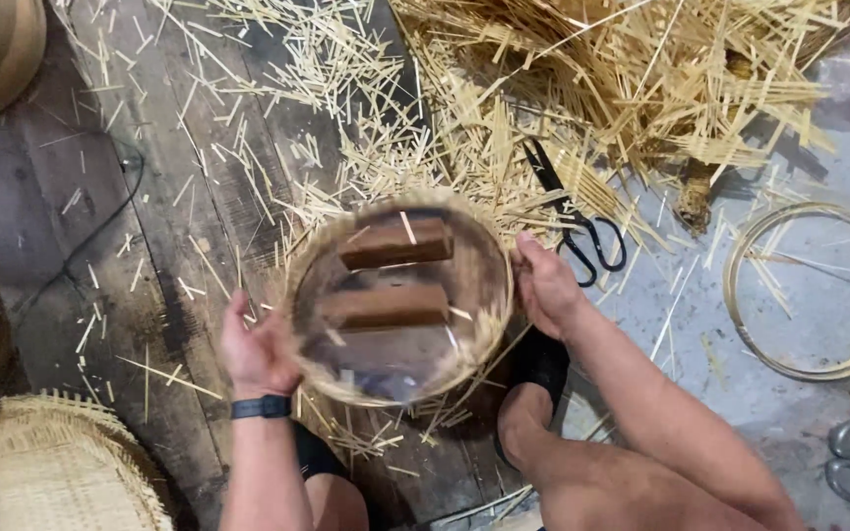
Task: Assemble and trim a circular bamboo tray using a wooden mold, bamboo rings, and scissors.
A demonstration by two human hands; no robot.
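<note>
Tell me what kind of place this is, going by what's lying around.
Probably a basket-weaving workshop, worked at floor level. Cut bamboo strips lie heaped and scattered, black scissors rest among them, and a coiled bamboo hoop sits on the floor. Both hands, left and right, grip a round woven basket.

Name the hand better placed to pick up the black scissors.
Right. The right hand grips the round basket's rim beside the black scissors; the left hand is across the basket.
</note>
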